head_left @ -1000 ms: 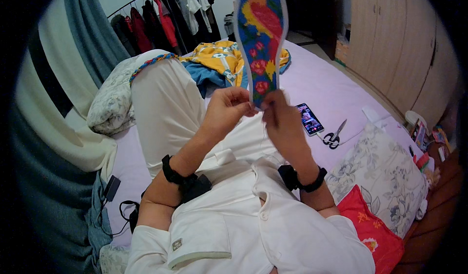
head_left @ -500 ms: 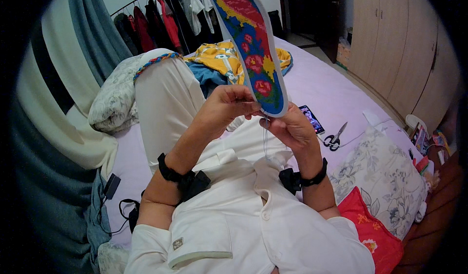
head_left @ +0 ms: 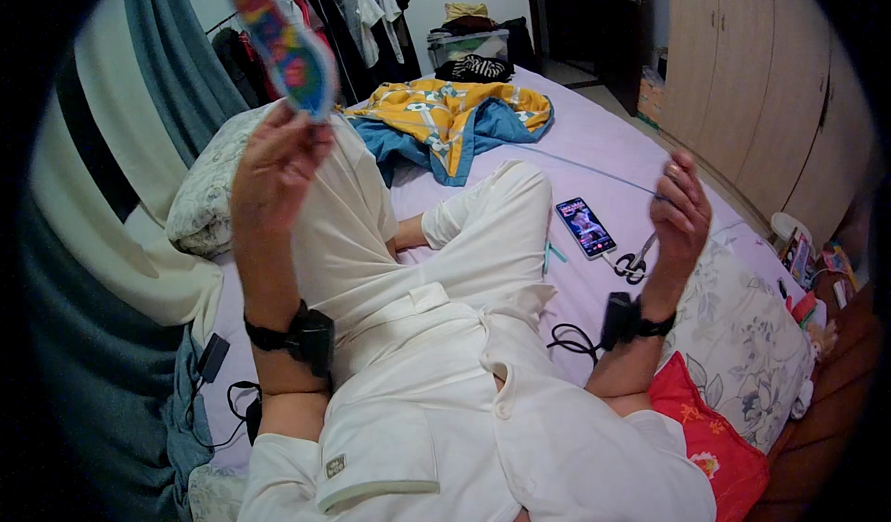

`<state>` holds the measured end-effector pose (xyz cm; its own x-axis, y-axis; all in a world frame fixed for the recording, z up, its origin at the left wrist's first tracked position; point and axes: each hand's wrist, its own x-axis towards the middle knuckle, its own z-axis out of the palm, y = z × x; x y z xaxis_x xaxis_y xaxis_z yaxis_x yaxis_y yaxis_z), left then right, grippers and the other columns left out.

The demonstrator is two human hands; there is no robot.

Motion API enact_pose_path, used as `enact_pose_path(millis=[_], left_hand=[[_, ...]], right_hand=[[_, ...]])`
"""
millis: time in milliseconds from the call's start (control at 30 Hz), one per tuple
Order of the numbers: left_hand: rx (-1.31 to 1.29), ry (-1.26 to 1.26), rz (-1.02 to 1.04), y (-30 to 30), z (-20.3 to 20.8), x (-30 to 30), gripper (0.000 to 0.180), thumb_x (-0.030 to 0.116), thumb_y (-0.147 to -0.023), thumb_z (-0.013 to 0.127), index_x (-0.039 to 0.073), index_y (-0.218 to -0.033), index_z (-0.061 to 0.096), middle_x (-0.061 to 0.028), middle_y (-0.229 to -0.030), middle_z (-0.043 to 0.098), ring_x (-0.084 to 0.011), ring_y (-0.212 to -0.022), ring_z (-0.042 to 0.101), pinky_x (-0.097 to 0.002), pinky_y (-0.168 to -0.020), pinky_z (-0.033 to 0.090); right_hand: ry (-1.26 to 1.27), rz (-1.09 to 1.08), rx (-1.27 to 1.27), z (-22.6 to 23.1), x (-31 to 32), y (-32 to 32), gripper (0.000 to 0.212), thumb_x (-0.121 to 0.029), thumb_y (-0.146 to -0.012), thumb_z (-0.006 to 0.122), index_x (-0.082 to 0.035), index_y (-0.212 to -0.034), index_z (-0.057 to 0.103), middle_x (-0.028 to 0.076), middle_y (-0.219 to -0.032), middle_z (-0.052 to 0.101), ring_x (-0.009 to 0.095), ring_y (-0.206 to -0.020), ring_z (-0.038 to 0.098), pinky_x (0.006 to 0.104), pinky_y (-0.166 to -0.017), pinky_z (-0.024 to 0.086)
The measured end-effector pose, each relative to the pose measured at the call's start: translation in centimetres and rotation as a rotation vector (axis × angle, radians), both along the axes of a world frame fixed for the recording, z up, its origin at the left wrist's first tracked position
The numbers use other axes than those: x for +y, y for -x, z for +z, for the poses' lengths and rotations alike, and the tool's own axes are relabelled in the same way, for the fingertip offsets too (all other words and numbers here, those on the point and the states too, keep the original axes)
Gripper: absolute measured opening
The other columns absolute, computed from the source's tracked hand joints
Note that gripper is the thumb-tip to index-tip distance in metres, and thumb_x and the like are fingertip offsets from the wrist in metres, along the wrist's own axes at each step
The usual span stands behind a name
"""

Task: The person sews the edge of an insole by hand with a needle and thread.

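Note:
My left hand (head_left: 271,171) is raised at the left, its fingers closed on the lower end of an embroidered insole (head_left: 290,51). The insole is blurred, with blue, red and yellow stitching and a pale rim. Well off to the right, my right hand (head_left: 682,211) is closed and pinches a pale blue thread (head_left: 594,165). The thread runs taut across the bed from the insole's side to those fingers. Whether a needle is in the right hand, I cannot make out. Scissors (head_left: 633,264) lie just beside the right hand, partly behind it.
A lit phone (head_left: 586,228) lies on the lilac bedsheet (head_left: 520,234) near my knee. Beyond my legs is a bunched yellow and blue cloth (head_left: 445,123). To the right are a floral pillow (head_left: 742,336) and a red cushion (head_left: 701,429); a bundled floral quilt (head_left: 200,197) sits left.
My hands were together at the insole's lower end; now they are far apart. The left has carried the insole up and left, while the right has drawn the thread out to the right.

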<state>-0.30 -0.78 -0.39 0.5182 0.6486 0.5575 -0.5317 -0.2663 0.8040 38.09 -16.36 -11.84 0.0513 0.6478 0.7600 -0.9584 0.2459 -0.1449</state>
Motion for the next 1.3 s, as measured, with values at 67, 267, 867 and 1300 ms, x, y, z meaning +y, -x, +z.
enact_pose_path(millis=[67,267,867,1300], left_hand=[[-0.194,-0.004,-0.018,3.8,0.7,1.3,0.014,0.003,-0.084,0.049,-0.001,-0.097,0.049,-0.0105,-0.084,0.055,-0.0180,-0.077,0.053,-0.0283,-0.069,0.045],[-0.183,0.157,0.015,2.4,0.8,-0.1,0.013,0.001,-0.083,0.050,-0.003,-0.094,0.047,-0.0154,-0.086,0.056,-0.0182,-0.075,0.055,-0.0266,-0.067,0.048],[0.373,0.158,-0.147,-8.6,-4.3,-6.0,0.033,0.004,-0.070,0.067,0.000,-0.100,0.055,-0.0046,-0.086,0.060,-0.0081,-0.070,0.053,-0.0203,-0.061,0.043],[0.372,0.150,-0.197,-8.4,-4.6,-5.6,0.035,0.004,-0.071,0.066,0.002,-0.103,0.052,-0.0029,-0.088,0.059,-0.0069,-0.070,0.056,-0.0193,-0.064,0.048]], right_hand=[[0.238,-0.422,-0.022,-2.1,-1.3,-4.5,0.013,-0.010,-0.092,0.039,0.001,-0.090,0.046,0.001,-0.064,0.036,0.007,-0.049,0.034,0.0169,-0.031,0.030],[0.664,-1.319,-0.079,-5.4,0.0,-7.6,0.007,-0.013,-0.088,0.049,-0.008,-0.090,0.047,-0.002,-0.058,0.040,0.005,-0.041,0.033,0.0167,-0.031,0.024],[0.221,-0.737,-0.848,-0.6,3.9,13.8,0.012,-0.007,-0.090,0.043,0.000,-0.091,0.053,0.000,-0.053,0.044,0.006,-0.040,0.039,0.0201,-0.037,0.031],[0.128,-0.701,-0.763,-1.3,4.8,13.8,0.014,-0.012,-0.089,0.048,-0.001,-0.083,0.054,0.000,-0.052,0.042,0.007,-0.041,0.039,0.0195,-0.037,0.032]])
